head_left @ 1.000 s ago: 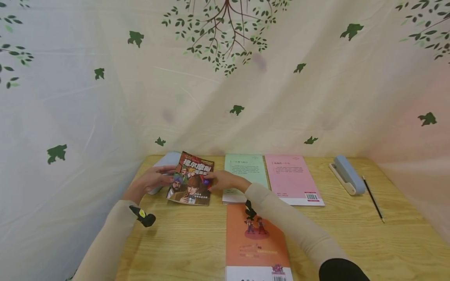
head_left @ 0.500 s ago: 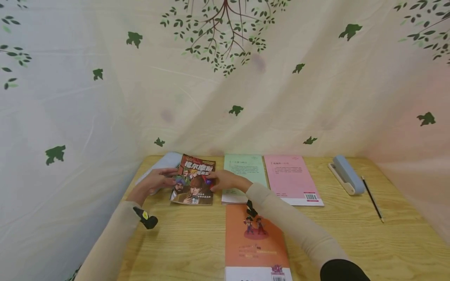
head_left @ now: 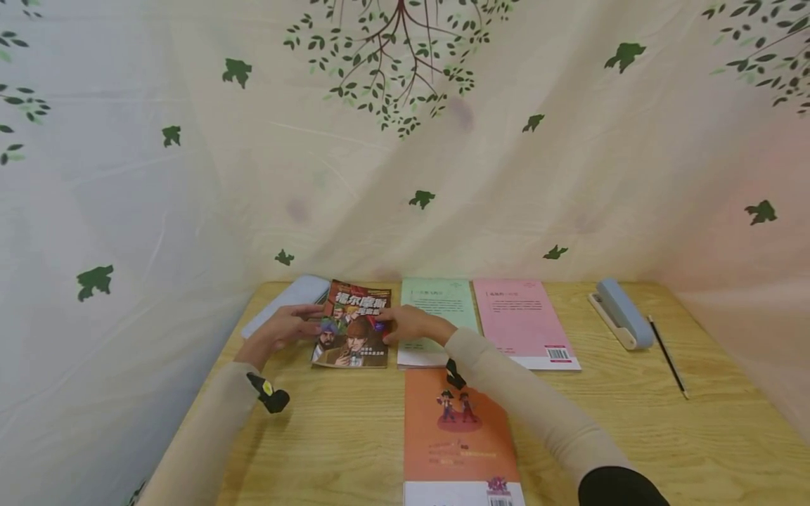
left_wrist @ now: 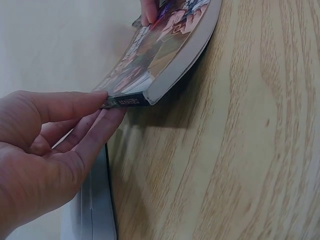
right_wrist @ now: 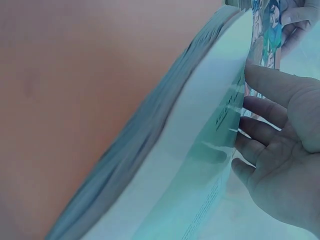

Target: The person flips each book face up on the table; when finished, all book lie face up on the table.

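I have the illustrated book [head_left: 351, 327] at about eleven o'clock on the wooden table [head_left: 633, 422], not yet flat: its spine edge rides up. My left hand [head_left: 285, 329] pinches the spine corner; my right hand [head_left: 408, 325] rests straight-fingered on the opposite edge, just beside the green book [head_left: 443, 302]. I judge the placing nearly done, with only lowering and letting go left.

Both arms reach forward in beige sleeves, forearms angled inward so the two hands sit close together at the far left. The left hand [head_left: 286, 328] lies palm inward, its thumb stretched forward above loosely curved fingers [left_wrist: 98, 131]. The right hand [head_left: 410, 325] faces it, wrist slightly raised, fingers [right_wrist: 260, 107] extended and a little spread.
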The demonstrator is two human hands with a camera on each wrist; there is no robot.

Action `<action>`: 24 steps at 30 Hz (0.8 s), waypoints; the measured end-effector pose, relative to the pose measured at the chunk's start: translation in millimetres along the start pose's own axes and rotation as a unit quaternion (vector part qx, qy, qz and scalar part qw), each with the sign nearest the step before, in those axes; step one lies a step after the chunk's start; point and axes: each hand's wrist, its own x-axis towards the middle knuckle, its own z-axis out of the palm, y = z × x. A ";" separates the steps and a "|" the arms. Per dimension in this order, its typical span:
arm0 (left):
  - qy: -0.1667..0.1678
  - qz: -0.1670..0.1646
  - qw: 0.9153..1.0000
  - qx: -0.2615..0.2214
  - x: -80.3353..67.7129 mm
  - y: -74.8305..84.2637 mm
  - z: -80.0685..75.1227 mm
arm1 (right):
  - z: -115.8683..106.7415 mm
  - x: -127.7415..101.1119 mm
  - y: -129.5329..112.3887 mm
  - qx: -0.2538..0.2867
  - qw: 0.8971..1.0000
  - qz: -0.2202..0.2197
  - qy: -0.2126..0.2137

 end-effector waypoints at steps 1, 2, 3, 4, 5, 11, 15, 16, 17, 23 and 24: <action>0.003 -0.002 1.000 0.000 0.2 0.2 0.7 | 0.0 -0.3 0.3 0.001 1.000 0.002 0.000; 0.003 -0.002 1.000 0.001 0.7 0.3 1.4 | -0.2 -0.7 0.6 0.003 1.000 0.003 0.000; 0.006 -0.004 1.000 0.000 1.2 0.5 2.3 | -0.4 -1.0 1.1 0.003 1.000 0.004 0.000; 0.008 -0.007 1.000 -0.002 1.6 0.7 3.2 | -0.5 -1.1 1.6 0.003 1.000 0.004 0.000; 0.012 -0.010 1.000 -0.005 2.1 0.7 4.1 | -0.6 -1.3 2.0 0.003 1.000 0.004 -0.001; 0.017 -0.011 1.000 -0.003 4.2 -1.2 7.0 | -1.5 -0.9 4.5 0.003 1.000 0.003 -0.002; 0.015 -0.007 1.000 -0.006 6.1 -4.0 7.1 | -1.5 0.8 6.0 0.001 1.000 0.005 -0.002; 0.014 -0.007 1.000 -0.009 6.7 -4.7 7.1 | -1.5 1.0 6.1 0.002 1.000 0.006 -0.002; 0.014 -0.007 1.000 -0.010 7.2 -5.2 7.0 | -1.4 1.3 6.4 0.001 1.000 0.007 -0.002; 0.019 -0.008 1.000 -0.006 9.3 -8.1 6.6 | -0.6 4.0 9.1 0.000 1.000 0.009 -0.003; 0.019 -0.008 1.000 -0.005 9.3 -8.4 6.6 | -0.3 4.6 9.8 0.000 1.000 0.009 -0.003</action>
